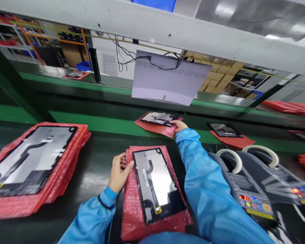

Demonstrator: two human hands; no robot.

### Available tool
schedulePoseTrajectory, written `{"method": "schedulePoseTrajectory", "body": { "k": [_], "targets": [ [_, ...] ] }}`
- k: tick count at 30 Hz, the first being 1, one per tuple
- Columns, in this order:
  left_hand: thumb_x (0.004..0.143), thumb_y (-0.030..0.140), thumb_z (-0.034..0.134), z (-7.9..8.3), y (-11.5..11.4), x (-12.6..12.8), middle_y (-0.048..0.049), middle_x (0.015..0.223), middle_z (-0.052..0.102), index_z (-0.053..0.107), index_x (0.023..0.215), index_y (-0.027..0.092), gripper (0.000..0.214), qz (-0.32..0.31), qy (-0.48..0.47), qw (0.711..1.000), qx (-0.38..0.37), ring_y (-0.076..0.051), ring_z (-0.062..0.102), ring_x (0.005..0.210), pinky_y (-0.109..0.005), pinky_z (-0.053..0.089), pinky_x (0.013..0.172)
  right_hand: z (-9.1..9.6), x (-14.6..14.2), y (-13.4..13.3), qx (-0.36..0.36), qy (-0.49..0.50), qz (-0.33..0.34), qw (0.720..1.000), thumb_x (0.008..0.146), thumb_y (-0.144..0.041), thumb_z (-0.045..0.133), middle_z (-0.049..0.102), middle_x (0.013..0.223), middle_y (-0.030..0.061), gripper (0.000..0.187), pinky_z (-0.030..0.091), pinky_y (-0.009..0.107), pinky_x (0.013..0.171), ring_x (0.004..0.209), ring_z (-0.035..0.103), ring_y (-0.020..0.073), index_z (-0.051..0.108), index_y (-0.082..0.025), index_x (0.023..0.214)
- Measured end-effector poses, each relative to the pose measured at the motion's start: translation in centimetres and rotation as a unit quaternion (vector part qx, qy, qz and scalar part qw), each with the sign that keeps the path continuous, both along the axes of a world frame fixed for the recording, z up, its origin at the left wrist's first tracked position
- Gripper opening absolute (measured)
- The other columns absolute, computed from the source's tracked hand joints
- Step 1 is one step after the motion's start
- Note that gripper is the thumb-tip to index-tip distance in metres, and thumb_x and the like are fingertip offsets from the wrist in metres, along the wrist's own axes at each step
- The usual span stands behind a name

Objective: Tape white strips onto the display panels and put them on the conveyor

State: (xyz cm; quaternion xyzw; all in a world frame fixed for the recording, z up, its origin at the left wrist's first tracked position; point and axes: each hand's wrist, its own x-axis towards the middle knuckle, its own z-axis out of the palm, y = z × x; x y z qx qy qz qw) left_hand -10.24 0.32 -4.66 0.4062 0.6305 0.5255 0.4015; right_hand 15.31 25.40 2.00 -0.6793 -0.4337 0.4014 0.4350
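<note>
My left hand (119, 173) is at the left edge of a red bubble-wrap bag (132, 203), thumb on top and fingers curled at the edge. On this bag lies a tablet screen panel (161, 183), back side up, with a dark flex cable and a yellow patch. My right hand (179, 125) reaches forward and pinches the near right corner of another screen panel (157, 118). This panel rests on a red bag (152, 128) on the green-edged ledge; the fingertips are partly hidden.
At left stands a stack of red bubble-wrap bags (73, 169) topped by a larger-looking screen panel (35, 156). Two grey tape dispensers (244, 179) with tape rolls stand at right. Beyond them lies another panel (225, 130). A monitor (167, 78) hangs above the ledge.
</note>
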Motion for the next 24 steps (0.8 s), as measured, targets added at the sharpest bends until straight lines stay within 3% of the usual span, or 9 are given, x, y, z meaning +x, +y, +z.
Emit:
{"method": "schedulePoseTrajectory", "body": {
  "k": [3, 7, 10, 12, 14, 16, 18, 22, 24],
  "targets": [
    [0.059, 0.041, 0.078, 1.3, 2.3, 0.4, -0.0069, 0.094, 0.062, 0.062, 0.095, 0.015, 0.047, -0.027, -0.238, 0.971, -0.024, -0.017, 0.062, 0.087, -0.032, 0.050, 0.088, 0.8, -3.4, -4.4, -0.044, 0.118, 0.039, 0.991, 0.071, -0.003, 0.056, 0.068, 0.062, 0.0039, 0.016, 0.058, 0.035, 0.074, 0.069, 0.069, 0.0193, 0.059, -0.015, 0.062],
    [0.066, 0.040, 0.079, 4.3, 4.8, 0.7, -0.0086, 0.079, 0.067, 0.063, 0.075, 0.013, 0.033, -0.052, -0.435, 0.893, -0.104, -0.018, 0.065, 0.083, -0.032, 0.049, 0.092, 1.0, -7.8, -13.2, -0.062, 0.342, 0.028, 0.937, 0.067, -0.005, 0.063, 0.069, 0.062, 0.0008, 0.012, 0.058, 0.034, 0.080, 0.072, 0.070, 0.0190, 0.062, -0.017, 0.067],
    [0.065, 0.039, 0.080, 5.6, 4.7, 0.5, -0.0103, 0.083, 0.071, 0.065, 0.080, 0.012, 0.034, -0.069, -0.491, 0.864, -0.088, -0.023, 0.067, 0.089, -0.039, 0.051, 0.093, 0.5, -10.7, -20.7, 0.000, 0.403, 0.035, 0.914, 0.061, -0.008, 0.071, 0.073, 0.077, -0.0001, 0.022, 0.055, 0.033, 0.087, 0.082, 0.070, 0.0182, 0.066, -0.017, 0.080],
    [0.054, 0.027, 0.086, 5.8, 3.6, 0.0, -0.0090, 0.085, 0.073, 0.066, 0.081, 0.012, 0.037, -0.057, -0.482, 0.873, -0.042, -0.027, 0.068, 0.092, -0.042, 0.050, 0.094, 0.1, -11.5, -25.1, 0.038, 0.402, 0.067, 0.912, 0.058, -0.012, 0.076, 0.074, 0.088, -0.0002, 0.033, 0.052, 0.035, 0.094, 0.093, 0.068, 0.0187, 0.068, -0.019, 0.089],
    [0.041, 0.015, 0.087, 5.7, 2.0, -0.9, -0.0076, 0.081, 0.073, 0.066, 0.080, 0.012, 0.044, -0.031, -0.450, 0.892, -0.010, -0.029, 0.068, 0.091, -0.045, 0.050, 0.093, 0.0, -10.8, -28.1, 0.023, 0.375, 0.138, 0.916, 0.054, -0.013, 0.079, 0.074, 0.094, 0.0008, 0.039, 0.049, 0.037, 0.097, 0.097, 0.067, 0.0203, 0.069, -0.020, 0.092],
    [0.036, 0.012, 0.085, 5.9, 0.4, -2.0, -0.0071, 0.078, 0.073, 0.067, 0.081, 0.011, 0.048, -0.017, -0.421, 0.907, 0.013, -0.031, 0.069, 0.089, -0.046, 0.050, 0.092, 0.1, -8.7, -29.2, -0.033, 0.337, 0.226, 0.914, 0.049, -0.009, 0.079, 0.074, 0.093, 0.0021, 0.042, 0.050, 0.040, 0.095, 0.094, 0.068, 0.0224, 0.070, -0.019, 0.089],
    [0.036, 0.013, 0.085, 6.5, -0.9, -3.2, -0.0076, 0.079, 0.074, 0.068, 0.082, 0.011, 0.050, -0.015, -0.393, 0.919, 0.031, -0.031, 0.069, 0.090, -0.047, 0.050, 0.092, 0.5, -6.3, -28.4, -0.071, 0.309, 0.275, 0.908, 0.048, -0.004, 0.076, 0.075, 0.088, 0.0026, 0.042, 0.052, 0.040, 0.090, 0.090, 0.069, 0.0238, 0.070, -0.019, 0.086],
    [0.037, 0.014, 0.085, 8.4, -2.7, -5.0, -0.0076, 0.083, 0.074, 0.068, 0.084, 0.011, 0.050, -0.040, -0.342, 0.938, 0.037, -0.030, 0.068, 0.091, -0.046, 0.049, 0.092, 1.9, -5.0, -24.0, -0.114, 0.337, 0.245, 0.902, 0.067, -0.020, 0.066, 0.074, 0.084, 0.0061, 0.018, 0.055, 0.039, 0.082, 0.090, 0.069, 0.0246, 0.069, -0.016, 0.084],
    [0.038, 0.014, 0.084, 9.1, -3.4, -5.6, -0.0072, 0.085, 0.074, 0.069, 0.086, 0.011, 0.050, -0.052, -0.320, 0.945, 0.037, -0.029, 0.067, 0.092, -0.046, 0.047, 0.094, 2.5, -6.8, -22.3, -0.133, 0.357, 0.241, 0.893, 0.079, -0.037, 0.058, 0.073, 0.080, 0.0075, 0.025, 0.056, 0.039, 0.076, 0.090, 0.069, 0.0257, 0.067, -0.015, 0.086]
  ]
}}
